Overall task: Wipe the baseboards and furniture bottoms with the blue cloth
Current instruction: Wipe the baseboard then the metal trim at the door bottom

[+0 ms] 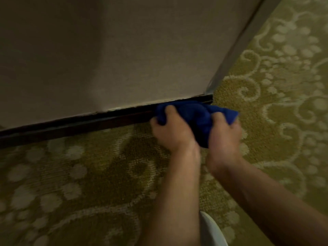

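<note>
Both sets of fingers are curled shut around the blue cloth, left hand bunching its left end and right hand clamped on the right end, so the rag sits balled up between them and pressed against the dark baseboard right at the outside corner of the wall. I'd say the step in hand is wiping that last bit of trim by the corner, and to do it well I'd flatten the rag out some instead of keeping it wadded, push it into the little ledge along the top of the board where dust tends to sit, and drag it in one long pass along the strip rather than scrubbing in place. One hand would probably do; the other could fold a clean face forward. Keep it off the patterned green carpet so it doesn't pick up fluff. Stuff I can't make out: the fingertips are buried in the fabric, the frame is dim and a bit smeared, so no telling if the board is dusty or clean. The board round the corner is hidden, no furniture shows at all, and a pale curved thing at the bottom edge is cut off, no idea what it is.
</note>
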Tool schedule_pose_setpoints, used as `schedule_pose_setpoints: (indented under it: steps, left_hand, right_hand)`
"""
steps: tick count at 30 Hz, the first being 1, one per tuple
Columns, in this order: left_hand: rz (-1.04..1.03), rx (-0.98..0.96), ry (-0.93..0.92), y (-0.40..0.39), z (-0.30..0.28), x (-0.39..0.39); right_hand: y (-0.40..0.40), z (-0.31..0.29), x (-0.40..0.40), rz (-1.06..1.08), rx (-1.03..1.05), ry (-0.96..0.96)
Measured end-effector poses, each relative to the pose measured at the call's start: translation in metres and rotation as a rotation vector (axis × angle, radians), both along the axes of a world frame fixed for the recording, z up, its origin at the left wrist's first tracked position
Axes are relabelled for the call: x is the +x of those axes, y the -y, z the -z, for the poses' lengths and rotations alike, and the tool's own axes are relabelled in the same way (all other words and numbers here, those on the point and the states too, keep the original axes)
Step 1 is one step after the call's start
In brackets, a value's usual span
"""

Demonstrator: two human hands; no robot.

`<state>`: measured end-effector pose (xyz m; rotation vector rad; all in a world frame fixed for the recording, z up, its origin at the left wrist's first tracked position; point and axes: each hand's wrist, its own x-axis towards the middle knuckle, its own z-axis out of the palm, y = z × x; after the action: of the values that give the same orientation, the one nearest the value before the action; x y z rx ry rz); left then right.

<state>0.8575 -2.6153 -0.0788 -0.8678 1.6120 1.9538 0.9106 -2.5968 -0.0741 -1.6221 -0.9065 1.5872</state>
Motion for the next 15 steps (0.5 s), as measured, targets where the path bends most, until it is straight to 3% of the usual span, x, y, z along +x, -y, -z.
schedule_pose_setpoints:
  steps: [4, 8, 11, 15]
  left_hand:
    - [0.103, 0.107, 0.096, 0.006, 0.002, 0.002]
    - [-0.132, 0.11, 0.034, 0.034, 0.0, -0.022]
    - [-0.095, 0.066, 0.001, 0.036, -0.002, -0.019]
    - [0.116, 0.141, 0.11, 0.025, -0.005, -0.007]
  right_hand:
    - [-0.009, -0.001, 0.004, -0.035, 0.091, 0.095]
    - [0.008, 0.005, -0.032, -0.346, 0.162, 0.11]
    - [0.007, 0.011, -0.033, -0.465, 0.155, 0.169]
    - [-0.015, 0.011, -0.016, -0.303, 0.165, 0.217]
